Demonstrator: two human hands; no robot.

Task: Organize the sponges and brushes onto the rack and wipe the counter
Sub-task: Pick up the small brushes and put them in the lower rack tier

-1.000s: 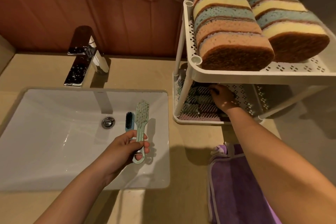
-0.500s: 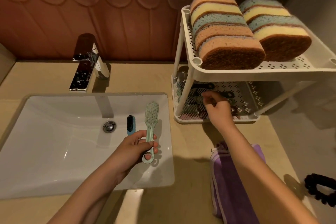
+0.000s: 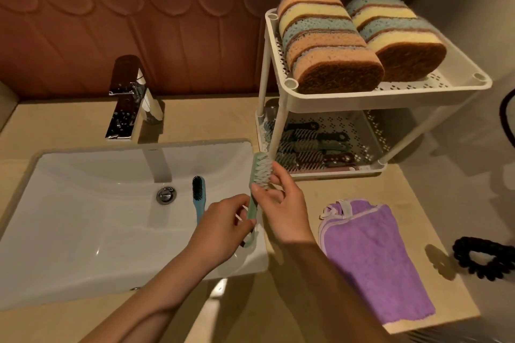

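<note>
Both hands hold one item, the green brush (image 3: 260, 172), above the right edge of the sink (image 3: 83, 203).

Left hand (image 3: 223, 227): fingers curled round the lower handle of the green brush, gripping it. Right hand (image 3: 281, 211): thumb and fingers pinch the bristle head, just above the left hand's grip. The two hands are close together, apart only by a short stretch of handle. The green brush stands roughly upright between them, head at the far end, pale bristles turned to the right.

A blue brush (image 3: 198, 198) with dark bristles lies inside the sink, just right of the drain (image 3: 166, 194) and left of the left hand; neither hand touches it.

The rack (image 3: 390, 97) stands at the back right corner of the counter (image 3: 362, 184), beyond the right hand and well apart from it. Its upper shelf carries two rows of sponges (image 3: 328, 44) standing on edge, side by side. Its lower shelf carries several brushes (image 3: 312, 147) lying flat with handles to the right; the shelf is in shadow, so their number cannot be told reliably.

A purple cloth (image 3: 373, 259) lies folded on the counter near its front edge, right of the right forearm. A black hair tie (image 3: 485, 257) lies near the right edge of the counter. The faucet (image 3: 131, 97) stands behind the back rim of the sink.
</note>
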